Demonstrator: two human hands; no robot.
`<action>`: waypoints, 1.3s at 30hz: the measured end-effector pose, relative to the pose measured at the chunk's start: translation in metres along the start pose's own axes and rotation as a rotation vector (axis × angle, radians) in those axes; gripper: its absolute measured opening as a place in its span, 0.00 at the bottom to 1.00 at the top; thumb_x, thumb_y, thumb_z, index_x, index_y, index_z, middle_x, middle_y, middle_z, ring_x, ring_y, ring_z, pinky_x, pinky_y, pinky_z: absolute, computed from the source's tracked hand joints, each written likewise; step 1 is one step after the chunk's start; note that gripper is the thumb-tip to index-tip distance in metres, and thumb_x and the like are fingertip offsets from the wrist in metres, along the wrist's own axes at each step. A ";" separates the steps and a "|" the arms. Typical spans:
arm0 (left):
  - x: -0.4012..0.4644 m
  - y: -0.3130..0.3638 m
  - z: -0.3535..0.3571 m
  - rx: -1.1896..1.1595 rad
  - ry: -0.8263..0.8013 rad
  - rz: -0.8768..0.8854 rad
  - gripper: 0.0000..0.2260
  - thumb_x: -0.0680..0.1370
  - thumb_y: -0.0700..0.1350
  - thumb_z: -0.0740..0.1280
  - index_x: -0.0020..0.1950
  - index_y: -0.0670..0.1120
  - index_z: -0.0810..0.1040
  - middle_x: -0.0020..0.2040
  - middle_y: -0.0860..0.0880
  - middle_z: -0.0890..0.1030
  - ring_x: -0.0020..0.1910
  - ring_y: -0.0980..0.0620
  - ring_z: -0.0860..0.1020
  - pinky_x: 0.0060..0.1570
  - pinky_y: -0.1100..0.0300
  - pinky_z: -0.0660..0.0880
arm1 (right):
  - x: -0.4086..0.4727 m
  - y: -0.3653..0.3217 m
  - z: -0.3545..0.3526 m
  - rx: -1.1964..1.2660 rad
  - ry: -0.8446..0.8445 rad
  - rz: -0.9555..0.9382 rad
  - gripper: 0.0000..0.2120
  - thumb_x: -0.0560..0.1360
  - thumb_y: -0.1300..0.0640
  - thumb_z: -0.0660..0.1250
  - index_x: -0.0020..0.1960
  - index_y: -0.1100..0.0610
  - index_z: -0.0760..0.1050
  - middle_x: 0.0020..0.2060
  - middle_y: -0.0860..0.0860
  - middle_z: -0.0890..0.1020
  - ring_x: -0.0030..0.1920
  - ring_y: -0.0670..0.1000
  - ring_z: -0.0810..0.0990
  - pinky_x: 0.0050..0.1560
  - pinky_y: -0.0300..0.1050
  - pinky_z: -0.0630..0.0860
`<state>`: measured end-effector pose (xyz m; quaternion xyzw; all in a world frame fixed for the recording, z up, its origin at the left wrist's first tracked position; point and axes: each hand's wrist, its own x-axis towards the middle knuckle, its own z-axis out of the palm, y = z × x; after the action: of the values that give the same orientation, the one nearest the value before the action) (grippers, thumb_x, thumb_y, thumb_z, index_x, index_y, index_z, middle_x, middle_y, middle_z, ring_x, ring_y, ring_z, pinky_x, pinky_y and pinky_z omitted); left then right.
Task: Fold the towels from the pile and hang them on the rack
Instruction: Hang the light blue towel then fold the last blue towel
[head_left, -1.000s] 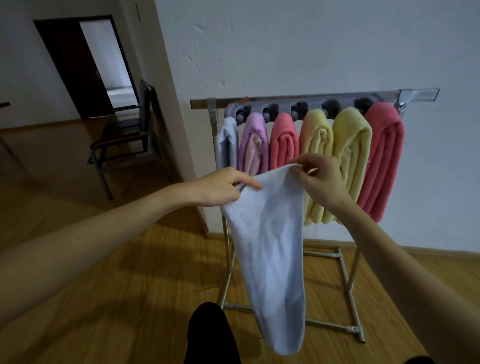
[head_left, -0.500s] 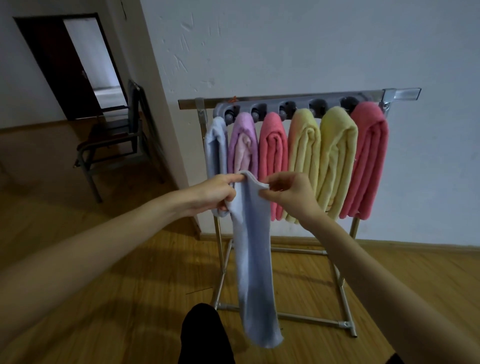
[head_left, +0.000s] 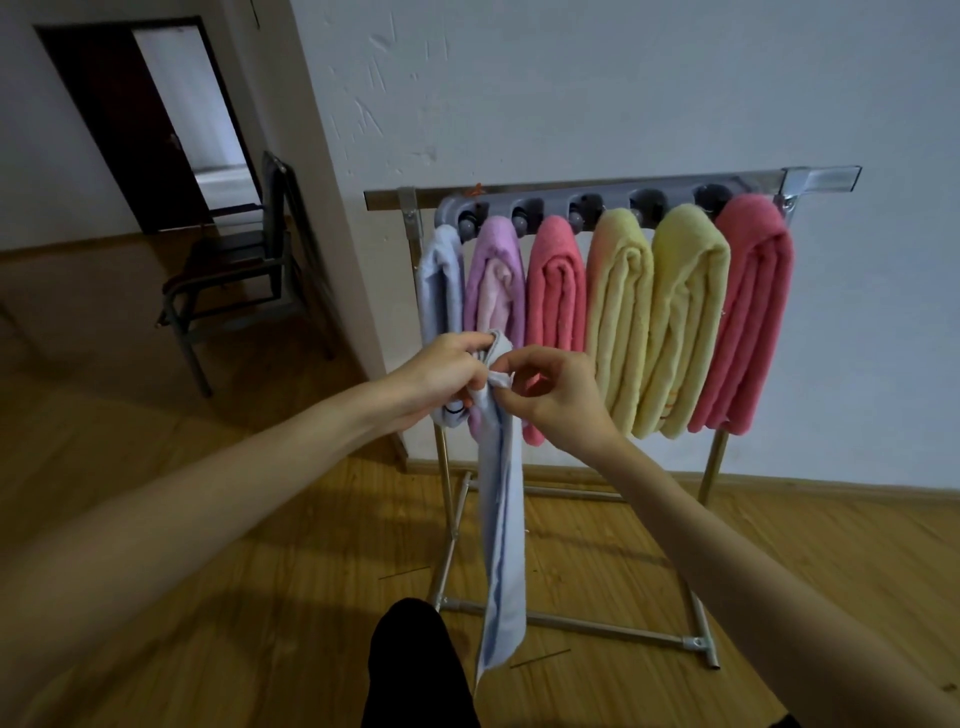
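Note:
A pale blue towel (head_left: 501, 530) hangs down in a narrow folded strip in front of the metal rack (head_left: 571, 189). My left hand (head_left: 441, 371) and my right hand (head_left: 553, 392) pinch its top corners, brought together at chest height. On the rack hang several folded towels: a pale blue one (head_left: 441, 280), a purple one (head_left: 496, 280), a pink one (head_left: 556, 291), two yellow ones (head_left: 621, 322) (head_left: 685, 322) and a second pink towel (head_left: 748, 312). The pile is not in view.
The rack stands against a white wall on a wooden floor (head_left: 260, 597), its base bars (head_left: 597, 629) near my dark trouser leg (head_left: 415, 670). A dark chair (head_left: 239, 270) and an open doorway (head_left: 192, 109) are at the left.
My hands have come together, folding the spread pale blue towel lengthwise into a narrow strip. The view has moved closer to the rack.

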<state>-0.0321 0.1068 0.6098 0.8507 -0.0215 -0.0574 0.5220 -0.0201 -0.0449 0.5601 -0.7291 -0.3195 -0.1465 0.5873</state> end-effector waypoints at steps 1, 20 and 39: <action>-0.001 0.000 0.000 -0.032 -0.014 -0.003 0.28 0.70 0.28 0.58 0.69 0.46 0.71 0.60 0.38 0.76 0.58 0.38 0.77 0.55 0.44 0.77 | 0.000 0.000 0.001 0.001 -0.007 -0.004 0.04 0.70 0.67 0.72 0.45 0.62 0.81 0.35 0.44 0.81 0.30 0.41 0.76 0.33 0.37 0.73; -0.005 0.023 -0.012 -0.090 -0.061 -0.006 0.06 0.72 0.29 0.61 0.44 0.38 0.73 0.45 0.39 0.73 0.42 0.47 0.74 0.34 0.62 0.73 | -0.006 0.008 0.005 -0.044 -0.095 -0.104 0.18 0.71 0.68 0.69 0.59 0.58 0.71 0.41 0.52 0.78 0.42 0.52 0.79 0.44 0.48 0.79; 0.006 -0.017 -0.033 0.020 0.132 0.399 0.12 0.73 0.40 0.72 0.56 0.43 0.80 0.48 0.49 0.83 0.48 0.58 0.81 0.47 0.66 0.77 | 0.020 -0.002 -0.028 0.159 -0.092 0.077 0.11 0.76 0.71 0.63 0.55 0.62 0.78 0.46 0.54 0.83 0.49 0.48 0.82 0.49 0.40 0.77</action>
<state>-0.0225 0.1437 0.6089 0.8367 -0.1558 0.1031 0.5147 -0.0015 -0.0652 0.5807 -0.6981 -0.3284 -0.0642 0.6330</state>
